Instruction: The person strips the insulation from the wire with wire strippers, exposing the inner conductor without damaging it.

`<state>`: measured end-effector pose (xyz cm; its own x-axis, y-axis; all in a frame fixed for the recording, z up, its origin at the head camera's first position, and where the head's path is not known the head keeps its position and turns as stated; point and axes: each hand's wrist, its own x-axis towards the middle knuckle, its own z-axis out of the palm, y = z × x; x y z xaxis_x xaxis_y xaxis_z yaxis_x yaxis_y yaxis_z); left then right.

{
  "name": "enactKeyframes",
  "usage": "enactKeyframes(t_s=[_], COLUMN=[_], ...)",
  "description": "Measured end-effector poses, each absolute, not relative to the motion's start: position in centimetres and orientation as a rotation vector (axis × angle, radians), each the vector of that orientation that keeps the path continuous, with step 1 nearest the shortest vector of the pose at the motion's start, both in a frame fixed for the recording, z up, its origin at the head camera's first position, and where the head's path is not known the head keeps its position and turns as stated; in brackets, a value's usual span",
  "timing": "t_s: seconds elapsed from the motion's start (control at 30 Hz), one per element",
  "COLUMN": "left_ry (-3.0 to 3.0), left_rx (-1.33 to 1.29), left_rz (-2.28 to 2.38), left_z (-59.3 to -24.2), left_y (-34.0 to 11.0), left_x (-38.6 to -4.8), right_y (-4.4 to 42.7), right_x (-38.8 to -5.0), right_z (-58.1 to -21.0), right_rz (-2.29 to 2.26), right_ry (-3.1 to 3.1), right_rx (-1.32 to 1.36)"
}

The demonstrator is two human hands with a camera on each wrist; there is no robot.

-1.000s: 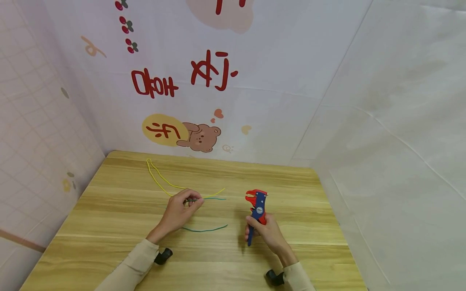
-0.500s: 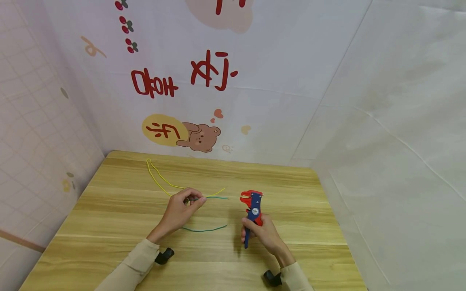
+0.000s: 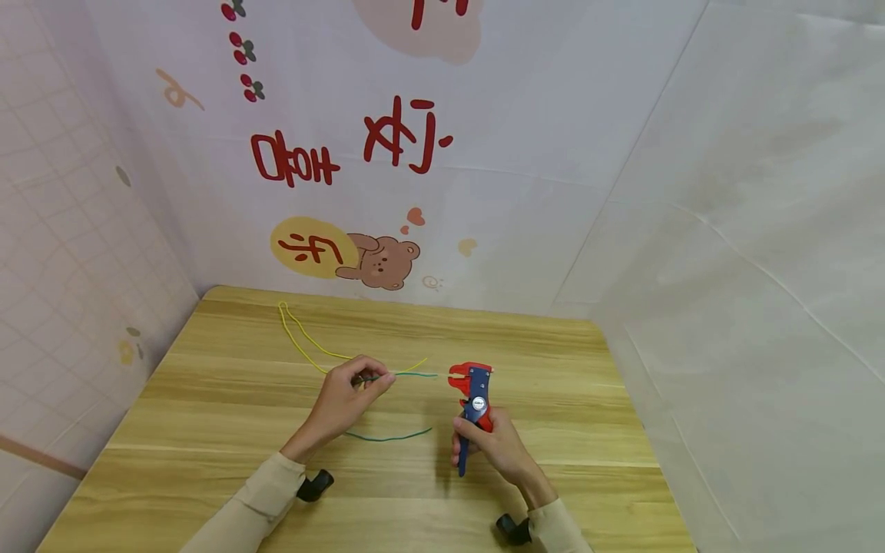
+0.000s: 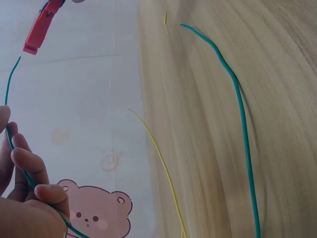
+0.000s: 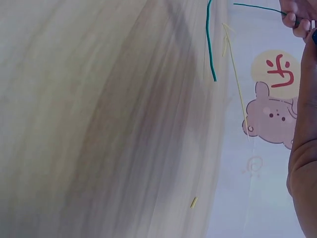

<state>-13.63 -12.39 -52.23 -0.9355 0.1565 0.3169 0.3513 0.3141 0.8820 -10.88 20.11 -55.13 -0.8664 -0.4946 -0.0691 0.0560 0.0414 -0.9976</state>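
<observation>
Pale cloth walls [image 3: 525,130] enclosed a wood-grain table [image 3: 588,430]; the back one bore red characters [image 3: 396,127] and a printed bear [image 3: 389,263]. Inspected from left to right, my left arm entered from the near edge in a beige sleeve [image 3: 259,499], a black fitting [image 3: 316,486] at the wrist. Beyond it, a yellow wire [image 3: 302,347] lay on the table in a long, narrow loop; it disappeared behind my left hand [image 3: 346,395], and one end emerged to the right. My left thumb and forefinger pinched a green wire [image 3: 417,374], the other fingers curled inward; its tip pointed right. Nearer to me, a further green length [image 3: 387,440] lay on the table; I could not tell whether it belonged to the same wire.

Just right of the tip stood a red-and-blue wire stripper [image 3: 477,392], slightly tilted, its red mouth parted and facing the tip across a small gap. My right hand [image 3: 496,445] gripped its handle, fingers wrapped round; how far it was squeezed I could not tell. A second black fitting [image 3: 513,530] sat at that wrist. The right wrist view also recorded a short yellow piece [image 5: 193,202] on the table, well apart from the wires.
</observation>
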Motion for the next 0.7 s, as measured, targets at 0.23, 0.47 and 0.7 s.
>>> enactKeyframes(t_s=[0.23, 0.47, 0.7], left_ry=[-2.412, -2.431, -2.428], left_rx=[-0.456, -0.439, -0.455], left_rz=[-1.687, -1.699, -1.692], left_z=[-51.86, -51.76, -51.71], left_y=[-12.08, -11.78, -11.46], left_x=[-13.58, -13.58, -13.52], right_y=[19.69, 19.44, 19.45], right_x=[-10.88, -10.91, -11.05], right_z=[-54.94, -54.94, -54.87], right_rz=[-1.887, -1.883, -1.872], right_ry=[1.901, 1.896, 1.868], right_rx=[-0.502, -0.494, -0.51])
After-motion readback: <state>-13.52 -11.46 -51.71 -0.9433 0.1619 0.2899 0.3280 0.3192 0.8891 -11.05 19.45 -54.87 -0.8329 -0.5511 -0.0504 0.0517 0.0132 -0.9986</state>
